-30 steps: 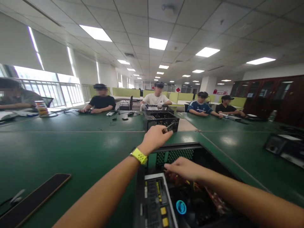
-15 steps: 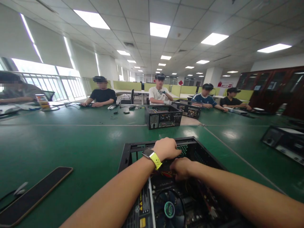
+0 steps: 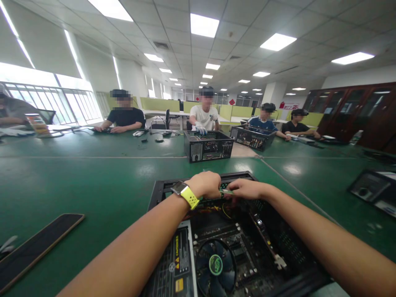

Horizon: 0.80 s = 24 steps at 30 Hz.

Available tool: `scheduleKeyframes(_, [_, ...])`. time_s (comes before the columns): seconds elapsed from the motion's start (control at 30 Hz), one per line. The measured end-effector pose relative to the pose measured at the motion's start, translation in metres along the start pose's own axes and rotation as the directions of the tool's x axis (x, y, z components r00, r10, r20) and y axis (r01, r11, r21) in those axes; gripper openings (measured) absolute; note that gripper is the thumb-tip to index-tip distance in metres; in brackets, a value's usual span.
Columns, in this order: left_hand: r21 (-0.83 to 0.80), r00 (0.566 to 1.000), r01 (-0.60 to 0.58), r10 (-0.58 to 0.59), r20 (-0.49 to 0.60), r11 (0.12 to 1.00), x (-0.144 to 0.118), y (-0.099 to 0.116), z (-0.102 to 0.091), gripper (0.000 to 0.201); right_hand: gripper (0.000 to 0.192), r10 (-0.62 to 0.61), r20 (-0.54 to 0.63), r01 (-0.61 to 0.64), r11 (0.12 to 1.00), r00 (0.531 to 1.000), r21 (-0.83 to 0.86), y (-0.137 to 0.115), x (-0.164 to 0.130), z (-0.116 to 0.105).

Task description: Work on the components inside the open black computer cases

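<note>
Small green strip (image 3: pixel 227 191) sits between the person's two hands, above the far side of an open black computer case (image 3: pixel 292 237). Right hand (image 3: pixel 250 189): thumb and fingers pinched together on the strip's right end. Left hand (image 3: pixel 206 185): fingers curled by the strip's left end; fingertips hidden, so cannot tell whether they clamp it. Watch with yellow-green strap (image 3: pixel 189 197) on the left wrist. Inside the case, below the hands: yellow wire (image 3: pixel 227 211) at the far side, a round fan (image 3: pixel 215 265) near the viewer, a labelled metal box (image 3: pixel 177 266) left of it, a narrow card (image 3: pixel 267 238) to the right. Case rests on a green table (image 3: pixel 123 185). Dark flat board (image 3: pixel 40 251) lies to the left, well apart from the case. Dark box-shaped unit (image 3: pixel 375 192) at far right, partly cut off. Beyond the near case, a second black case (image 3: pixel 208 150); a co-worker in white (image 3: pixel 204 115) sits behind it, one gloved hand (image 3: pixel 201 128) at its far left edge. Third case (image 3: pixel 253 138) stands just right of that one. Other seated people farther out on both sides.
</note>
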<state>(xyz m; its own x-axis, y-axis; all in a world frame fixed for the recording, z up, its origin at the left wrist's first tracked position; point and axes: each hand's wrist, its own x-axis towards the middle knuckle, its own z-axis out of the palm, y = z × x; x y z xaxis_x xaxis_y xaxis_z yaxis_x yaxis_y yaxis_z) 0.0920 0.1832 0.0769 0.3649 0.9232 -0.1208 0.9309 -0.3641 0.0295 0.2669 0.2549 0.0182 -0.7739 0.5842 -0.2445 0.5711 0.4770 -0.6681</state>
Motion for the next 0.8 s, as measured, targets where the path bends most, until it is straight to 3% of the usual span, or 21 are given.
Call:
scheduleKeyframes(0.07, [0.038, 0.995, 0.012, -0.016, 0.096, 0.999, -0.004, 0.003, -0.004, 0.023, 0.025, -0.011, 0.054, 0.002, 0.986, 0.998, 0.165, -0.005, -0.004, -0.001])
scheduleKeyframes(0.13, [0.052, 0.965, 0.02, -0.033, 0.259, 0.998, -0.006, 0.007, -0.006, 0.018, 0.026, -0.026, 0.159, -0.019, 0.963, 0.987, 0.27, -0.011, -0.004, 0.004])
scheduleKeyframes(0.23, [0.061, 0.905, 0.021, -0.045, 0.422, 0.998, -0.005, 0.013, -0.005, 0.018, 0.026, -0.03, 0.307, -0.066, 0.953, 0.951, 0.296, -0.014, 0.0, 0.017])
scheduleKeyframes(0.4, [0.121, 0.948, -0.029, -0.011, 0.319, 0.992, -0.008, 0.002, -0.002, 0.022, 0.023, 0.093, 0.276, -0.091, 0.996, 0.957, -0.018, -0.004, 0.005, 0.027])
scheduleKeyframes(0.5, [0.104, 0.933, -0.041, 0.0, 0.36, 0.994, -0.014, -0.012, 0.001, 0.024, 0.015, 0.156, 0.213, -0.121, 0.978, 0.964, -0.168, 0.001, 0.007, 0.022])
scheduleKeyframes(0.63, [0.105, 0.924, -0.054, 0.009, 0.383, 0.993, -0.01, -0.017, 0.015, 0.038, 0.015, 0.136, 0.182, -0.104, 0.979, 0.974, -0.175, -0.001, 0.009, 0.014])
scheduleKeyframes(0.73, [0.069, 0.87, -0.021, -0.016, 0.492, 0.997, -0.001, -0.006, 0.029, 0.03, 0.017, 0.052, 0.155, -0.022, 0.982, 0.987, -0.188, -0.006, 0.01, 0.013])
scheduleKeyframes(0.8, [0.155, 0.854, -0.041, -0.046, 0.518, 0.987, 0.004, 0.003, 0.034, 0.03, 0.024, 0.044, 0.175, -0.009, 0.98, 0.984, -0.199, -0.007, 0.01, 0.014])
